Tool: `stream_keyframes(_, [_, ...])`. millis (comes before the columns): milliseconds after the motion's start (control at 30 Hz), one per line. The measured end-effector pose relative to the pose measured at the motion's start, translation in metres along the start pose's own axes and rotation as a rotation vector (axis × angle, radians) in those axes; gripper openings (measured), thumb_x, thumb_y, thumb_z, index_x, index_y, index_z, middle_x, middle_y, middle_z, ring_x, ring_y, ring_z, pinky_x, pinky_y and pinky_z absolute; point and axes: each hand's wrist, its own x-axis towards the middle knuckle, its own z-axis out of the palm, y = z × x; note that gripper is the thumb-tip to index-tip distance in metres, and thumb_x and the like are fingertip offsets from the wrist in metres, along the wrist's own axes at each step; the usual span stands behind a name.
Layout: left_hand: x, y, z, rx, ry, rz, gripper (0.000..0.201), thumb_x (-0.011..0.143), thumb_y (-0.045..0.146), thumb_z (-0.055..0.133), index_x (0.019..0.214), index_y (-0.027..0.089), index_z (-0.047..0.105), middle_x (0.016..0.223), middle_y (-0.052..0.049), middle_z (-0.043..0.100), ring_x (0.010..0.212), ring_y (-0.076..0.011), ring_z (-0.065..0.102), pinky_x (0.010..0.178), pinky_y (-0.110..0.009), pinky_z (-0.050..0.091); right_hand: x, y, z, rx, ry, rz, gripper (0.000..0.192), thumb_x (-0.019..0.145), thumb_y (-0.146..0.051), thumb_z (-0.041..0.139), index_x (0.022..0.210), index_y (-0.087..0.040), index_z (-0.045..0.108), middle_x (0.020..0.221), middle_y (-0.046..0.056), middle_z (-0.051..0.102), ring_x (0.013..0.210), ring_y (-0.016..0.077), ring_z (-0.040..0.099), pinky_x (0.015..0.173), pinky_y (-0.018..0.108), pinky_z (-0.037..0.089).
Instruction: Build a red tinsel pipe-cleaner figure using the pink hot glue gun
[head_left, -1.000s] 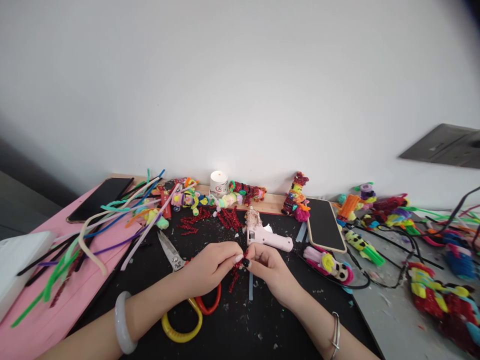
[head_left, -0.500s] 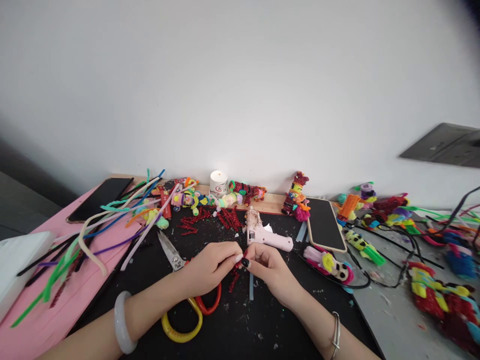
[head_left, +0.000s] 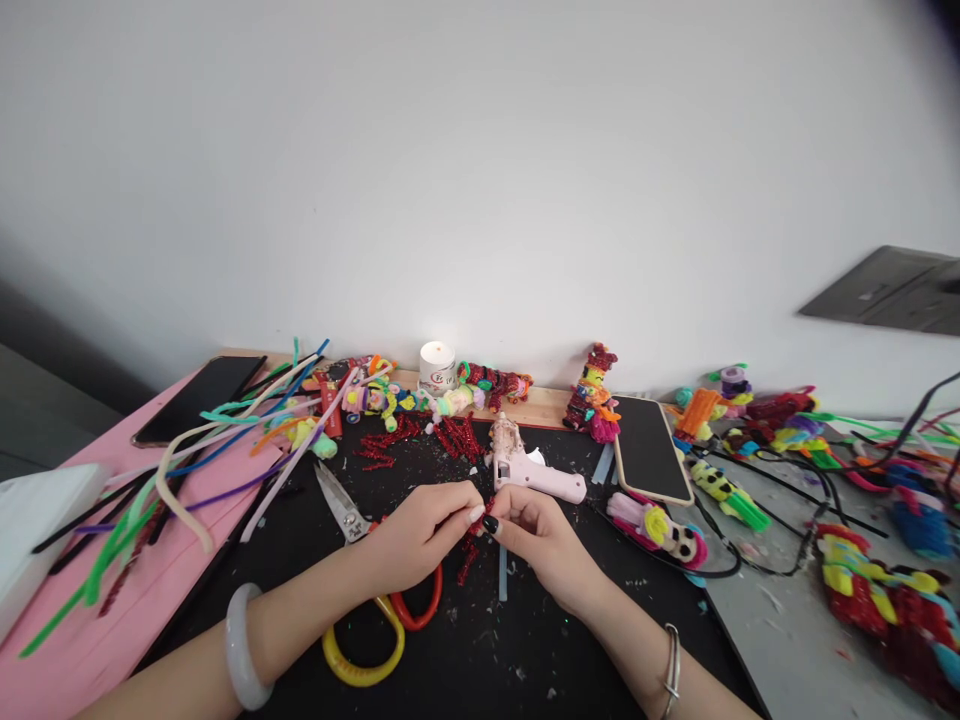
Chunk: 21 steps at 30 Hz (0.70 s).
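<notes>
Fingertip to fingertip, my left hand [head_left: 427, 532] and my right hand [head_left: 546, 540] both pinch a short piece of red tinsel pipe cleaner [head_left: 469, 556]. Its loose end hangs below the fingers, while the part between them is mostly hidden. Just beyond the hands lies a pink glue gun [head_left: 536, 474], and a translucent glue stick [head_left: 502, 575] sits beneath the right fingers. Scissors [head_left: 361, 672] with yellow and red handles lie partly under my left forearm. More cut red tinsel pieces [head_left: 457, 437] rest behind the left hand on the black mat [head_left: 525, 660].
Loose coloured pipe cleaners [head_left: 187, 475] spread over the pink surface at left, near a dark phone [head_left: 199, 400]. A paper cup [head_left: 437, 368] and several pipe-cleaner figures [head_left: 592, 390] line the wall. Right of them are another phone [head_left: 652, 450], black cables [head_left: 795, 475] and more figures [head_left: 862, 590].
Almost nothing differs. Both hands keep their pinch on the red tinsel pipe cleaner, with only a very slight shift of the left fingers.
</notes>
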Motion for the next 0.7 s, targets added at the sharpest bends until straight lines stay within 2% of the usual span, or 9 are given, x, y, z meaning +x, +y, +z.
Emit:
stream_keyframes(233, [-0.0003, -0.0005, -0.0008, -0.008, -0.004, 0.014, 0.023, 0.094, 0.021, 0.034, 0.075, 0.017, 0.046, 0.071, 0.002, 0.05, 0.065, -0.012, 0.046, 0.063, -0.022, 0.036, -0.0001, -0.0005, -0.0034, 0.025, -0.03, 0.011, 0.026, 0.076, -0.04, 0.065, 0.071, -0.016, 0.055, 0.064, -0.004, 0.047, 0.058, 0.0096, 0.037, 0.056, 0.023, 0.028])
stream_keyframes(433, [-0.0016, 0.0018, -0.0009, -0.005, -0.042, 0.065, 0.022, 0.094, 0.017, 0.035, 0.078, 0.017, 0.05, 0.074, 0.002, 0.054, 0.069, -0.0111, 0.049, 0.067, -0.02, 0.037, 0.0022, 0.0065, -0.0059, -0.032, -0.041, 0.008, 0.034, 0.085, -0.043, 0.052, 0.065, -0.016, 0.052, 0.057, -0.006, 0.035, 0.054, 0.0095, 0.027, 0.051, 0.023, 0.021])
stream_keyframes(700, [-0.0018, 0.0028, 0.0001, 0.015, -0.046, 0.055, 0.023, 0.095, 0.017, 0.033, 0.079, 0.017, 0.05, 0.074, 0.002, 0.054, 0.069, -0.0111, 0.049, 0.066, -0.02, 0.037, 0.0004, 0.0073, -0.0025, -0.193, 0.068, -0.052, 0.031, 0.085, -0.032, 0.049, 0.059, -0.016, 0.055, 0.053, -0.006, 0.036, 0.05, 0.0092, 0.027, 0.049, 0.024, 0.021])
